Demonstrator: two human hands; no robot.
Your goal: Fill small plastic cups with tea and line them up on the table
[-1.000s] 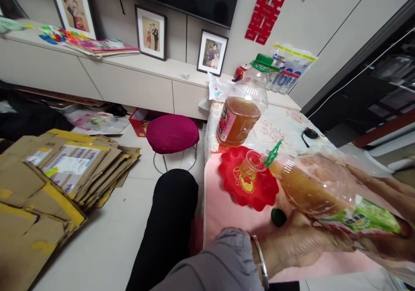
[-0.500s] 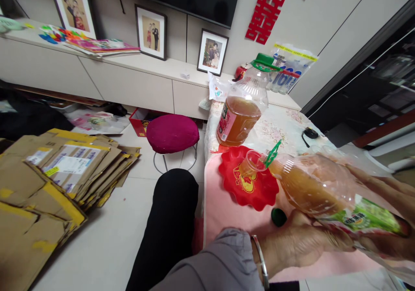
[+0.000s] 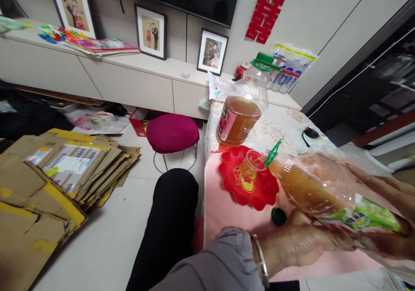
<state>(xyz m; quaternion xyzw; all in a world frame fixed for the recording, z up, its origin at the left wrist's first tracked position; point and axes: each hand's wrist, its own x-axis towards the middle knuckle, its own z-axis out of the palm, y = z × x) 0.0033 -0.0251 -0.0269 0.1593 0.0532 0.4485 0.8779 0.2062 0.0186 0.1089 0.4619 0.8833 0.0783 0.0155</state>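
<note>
A large clear juice bottle (image 3: 311, 183) with a green label lies tilted almost flat, its mouth at the rim of a clear plastic cup (image 3: 254, 161). My left hand (image 3: 311, 241), with a silver bracelet at the wrist, grips the bottle from its near side. On the far side my right hand (image 3: 384, 187) is wrapped round the bottle's body, partly hidden by it. Amber juice is in both bottle and cup. The cup stands on a red scalloped plate (image 3: 228, 185). A dark green cap (image 3: 279, 216) lies beside the plate.
A second juice bottle (image 3: 241, 109) with a green lid stands upright behind the plate. A pink mat (image 3: 215, 213) covers the table's near part. Left of the table are a magenta stool (image 3: 172, 133) and flattened cardboard boxes (image 3: 65, 174). A black cord coil (image 3: 310, 133) lies farther right.
</note>
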